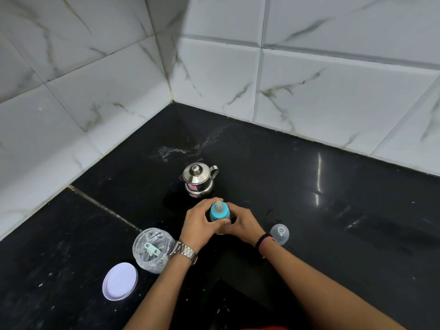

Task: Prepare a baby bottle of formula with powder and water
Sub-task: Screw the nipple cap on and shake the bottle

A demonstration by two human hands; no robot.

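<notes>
**Both hands on the bottle, teat ring in place**

The baby bottle stands upright on the black surface, near the middle of the view and just in front of the small steel kettle. The left hand wraps around it from one side and the right hand from the other, each grip clamped on the bottle, so that only the blue ring and the pale teat show between the fingers. Holding it from both sides like this looks suited to one hand steadying the body while the other turns the ring tight, though which hand does which cannot be told here.

To the left, just beside the left wrist, the clear powder jar sits open with a pale green scoop resting inside it; its white lid lies flat on the surface, close in front of the jar (open side up, it seems). That the jar is open and the scoop is back inside suggests the powder step is done. The bottle's clear dome cap waits to the right, near the right wrist and apart from the bottle, handy for pressing on last.

The kettle has its lid on and stands clear of the hands. A wet streak marks the surface behind it, towards the tiled corner.
</notes>
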